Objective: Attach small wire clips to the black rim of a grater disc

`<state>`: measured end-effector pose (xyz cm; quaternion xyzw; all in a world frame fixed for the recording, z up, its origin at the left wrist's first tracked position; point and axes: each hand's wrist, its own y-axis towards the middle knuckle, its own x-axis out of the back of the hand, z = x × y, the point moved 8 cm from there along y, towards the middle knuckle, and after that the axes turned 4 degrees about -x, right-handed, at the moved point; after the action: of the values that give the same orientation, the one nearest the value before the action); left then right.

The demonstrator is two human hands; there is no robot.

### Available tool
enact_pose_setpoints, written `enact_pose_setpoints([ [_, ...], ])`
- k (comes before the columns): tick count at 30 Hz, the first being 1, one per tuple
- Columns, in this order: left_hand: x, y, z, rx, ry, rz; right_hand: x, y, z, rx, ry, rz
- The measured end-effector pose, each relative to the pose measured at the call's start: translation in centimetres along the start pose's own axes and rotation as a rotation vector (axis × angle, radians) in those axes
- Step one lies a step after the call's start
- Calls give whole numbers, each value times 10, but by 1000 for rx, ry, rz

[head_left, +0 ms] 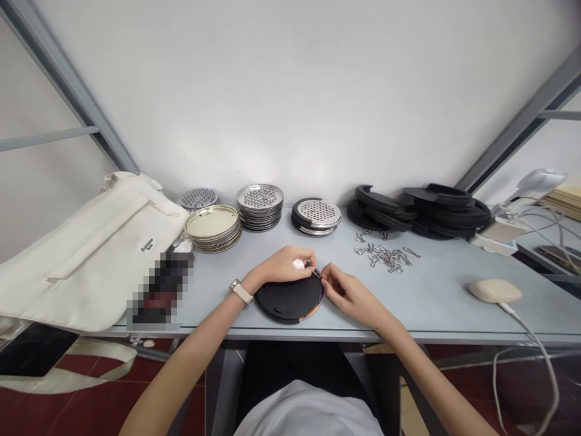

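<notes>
A round black disc (288, 300) with a shiny metal rim lies near the table's front edge. My left hand (284, 265) is curled over its top edge and grips it. My right hand (347, 292) pinches something small and thin at the disc's upper right rim, where the two hands meet; it looks like a metal clip, too small to be sure. A pile of several loose metal clips (385, 255) lies just beyond my right hand.
Along the wall stand stacks of gold lids (213, 227), perforated metal discs (260, 206), a black-rimmed perforated stack (316, 216) and black rings (420, 209). A cream bag (86, 254) lies at the left, a mouse (494, 290) with cable at the right.
</notes>
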<state>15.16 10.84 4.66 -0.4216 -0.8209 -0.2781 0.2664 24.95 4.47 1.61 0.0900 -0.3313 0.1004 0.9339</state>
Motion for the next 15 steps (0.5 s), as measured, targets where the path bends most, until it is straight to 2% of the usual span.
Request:
enact_pose_setpoints([
  [5, 0, 0, -1, 29, 3, 16, 0, 1, 0, 4, 2, 9],
  [11, 13, -2, 0, 47, 4, -128, 2, 0, 3, 25, -15, -17],
  [15, 12, -1, 8, 55, -157, -170, 4, 0, 4, 36, -13, -42],
])
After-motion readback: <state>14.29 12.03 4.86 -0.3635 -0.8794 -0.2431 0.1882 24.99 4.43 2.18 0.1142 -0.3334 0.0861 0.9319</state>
